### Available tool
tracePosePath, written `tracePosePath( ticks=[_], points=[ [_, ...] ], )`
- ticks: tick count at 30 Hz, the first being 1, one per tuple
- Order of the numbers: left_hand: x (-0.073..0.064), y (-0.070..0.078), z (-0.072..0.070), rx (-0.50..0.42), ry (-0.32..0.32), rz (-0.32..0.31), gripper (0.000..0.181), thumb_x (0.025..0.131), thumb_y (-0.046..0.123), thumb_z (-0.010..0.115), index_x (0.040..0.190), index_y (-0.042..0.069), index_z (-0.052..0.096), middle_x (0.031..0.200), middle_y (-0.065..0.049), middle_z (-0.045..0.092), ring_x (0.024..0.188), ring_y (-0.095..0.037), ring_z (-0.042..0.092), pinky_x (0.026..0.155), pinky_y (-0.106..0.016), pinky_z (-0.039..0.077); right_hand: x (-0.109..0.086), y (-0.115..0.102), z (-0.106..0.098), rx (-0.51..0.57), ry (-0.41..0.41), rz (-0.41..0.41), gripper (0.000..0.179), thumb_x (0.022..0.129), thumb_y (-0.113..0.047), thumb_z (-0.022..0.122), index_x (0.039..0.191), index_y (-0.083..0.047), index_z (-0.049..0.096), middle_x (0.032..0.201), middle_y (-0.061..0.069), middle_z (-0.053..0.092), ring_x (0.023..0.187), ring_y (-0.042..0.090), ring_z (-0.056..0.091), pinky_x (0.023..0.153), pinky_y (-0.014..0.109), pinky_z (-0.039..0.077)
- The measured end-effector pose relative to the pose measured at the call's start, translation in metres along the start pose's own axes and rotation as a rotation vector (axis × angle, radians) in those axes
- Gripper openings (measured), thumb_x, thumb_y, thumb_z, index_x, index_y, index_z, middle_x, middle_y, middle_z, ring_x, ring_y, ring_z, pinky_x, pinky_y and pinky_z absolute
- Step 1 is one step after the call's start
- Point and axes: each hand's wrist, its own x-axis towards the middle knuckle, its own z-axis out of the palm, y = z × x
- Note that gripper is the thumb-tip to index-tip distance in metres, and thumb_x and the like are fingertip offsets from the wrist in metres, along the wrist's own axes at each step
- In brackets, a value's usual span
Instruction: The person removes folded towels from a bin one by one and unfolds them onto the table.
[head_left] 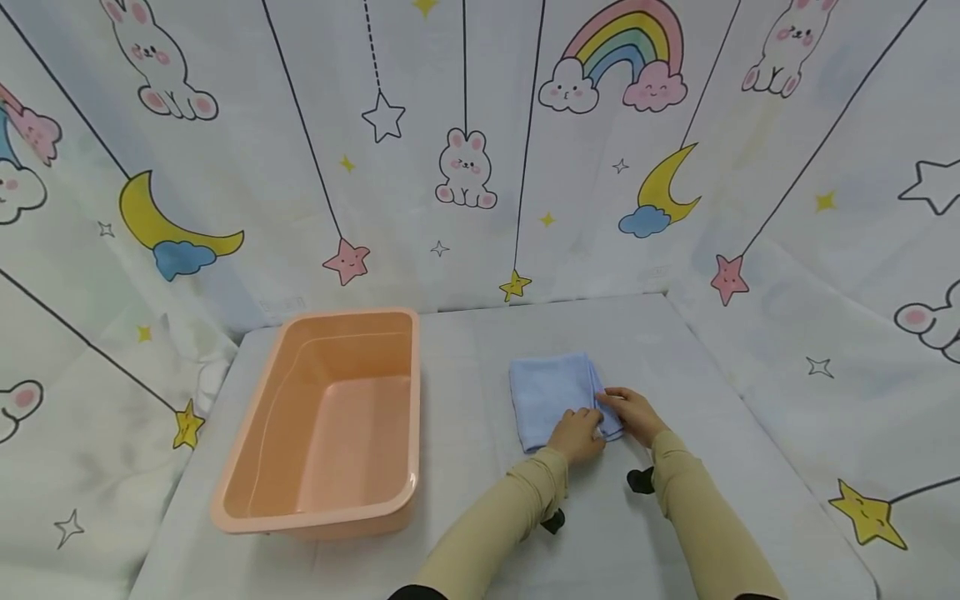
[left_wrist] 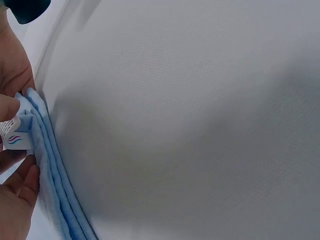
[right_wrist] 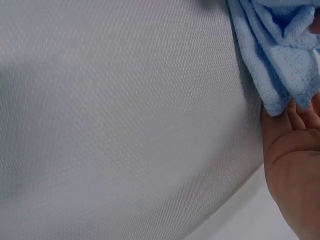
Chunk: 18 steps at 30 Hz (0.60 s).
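A light blue towel (head_left: pixel 551 393), folded into a layered square, lies on the table's right half. My left hand (head_left: pixel 577 435) pinches its near right edge, fingertips beside a small white label (left_wrist: pixel 19 141) with a printed logo. At the right-hand corner, my right hand (head_left: pixel 636 412) grips the folded layers. In the right wrist view the fingers of this right hand (right_wrist: pixel 295 165) reach under the hanging towel corner (right_wrist: pixel 285 70), partly hidden by the cloth. Stacked folds show along the towel's edge (left_wrist: pixel 57 185) in the left wrist view.
A peach plastic basin (head_left: pixel 416 417) stands on the left of the white-covered table (head_left: pixel 480 517). White fabric (head_left: pixel 300 192) printed with rabbits, stars and moons surrounds the table at the back and sides. Dark wrist-worn pieces (head_left: pixel 641 481) hang under the sleeves.
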Motion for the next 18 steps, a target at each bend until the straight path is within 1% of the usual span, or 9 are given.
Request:
tracePosePath(
  ticks=[5, 9, 12, 15, 18],
  points=[
    [-0.001, -0.0008, 0.0009, 0.003, 0.001, 0.022, 0.036, 0.088, 0.029, 0.059, 0.122, 0.019, 0.055, 0.12, 0.001, 0.061, 0.104, -0.017, 0.056, 0.087, -0.025, 0.044, 0.0018, 0.0041, -0.0002, -0.02, 0.008, -0.023, 0.059, 0.094, -0.029, 0.053, 0.138, 0.005, 0.034, 0.137, 0.027, 0.041, 0.096, 0.009, 0.054, 0.075, 0.022, 0.047],
    [-0.0014, -0.0011, 0.0017, -0.025, 0.007, 0.013, 0.033, 0.089, 0.028, 0.057, 0.12, 0.018, 0.057, 0.118, 0.001, 0.062, 0.102, -0.017, 0.056, 0.086, -0.024, 0.043, 0.0035, 0.0078, -0.0008, -0.004, 0.011, -0.033, 0.056, 0.093, -0.026, 0.053, 0.136, 0.005, 0.036, 0.131, 0.024, 0.046, 0.088, 0.005, 0.053, 0.073, 0.021, 0.047],
    [-0.0012, -0.0022, 0.0011, -0.094, 0.04, -0.008, 0.027, 0.089, 0.029, 0.056, 0.113, 0.016, 0.06, 0.108, 0.001, 0.066, 0.095, -0.016, 0.058, 0.081, -0.023, 0.044, 0.004, 0.0087, -0.0007, -0.005, 0.021, -0.037, 0.055, 0.093, -0.026, 0.054, 0.135, 0.005, 0.038, 0.129, 0.023, 0.047, 0.087, 0.005, 0.052, 0.072, 0.021, 0.047],
    [-0.0007, -0.0043, -0.0001, -0.221, 0.093, -0.039, 0.024, 0.09, 0.03, 0.056, 0.104, 0.012, 0.063, 0.094, -0.001, 0.068, 0.083, -0.014, 0.059, 0.073, -0.021, 0.044, 0.0044, 0.0092, -0.0002, -0.022, 0.029, -0.042, 0.055, 0.092, -0.026, 0.054, 0.135, 0.005, 0.038, 0.131, 0.023, 0.046, 0.091, 0.006, 0.051, 0.073, 0.019, 0.046],
    [-0.0002, -0.0073, 0.0, -0.326, 0.142, -0.078, 0.02, 0.088, 0.029, 0.061, 0.095, 0.01, 0.063, 0.084, -0.002, 0.066, 0.072, -0.01, 0.055, 0.065, -0.02, 0.042, 0.0052, 0.01, 0.001, -0.031, 0.04, -0.039, 0.055, 0.092, -0.025, 0.055, 0.135, 0.006, 0.039, 0.133, 0.025, 0.045, 0.094, 0.007, 0.051, 0.074, 0.018, 0.045]
  ],
)
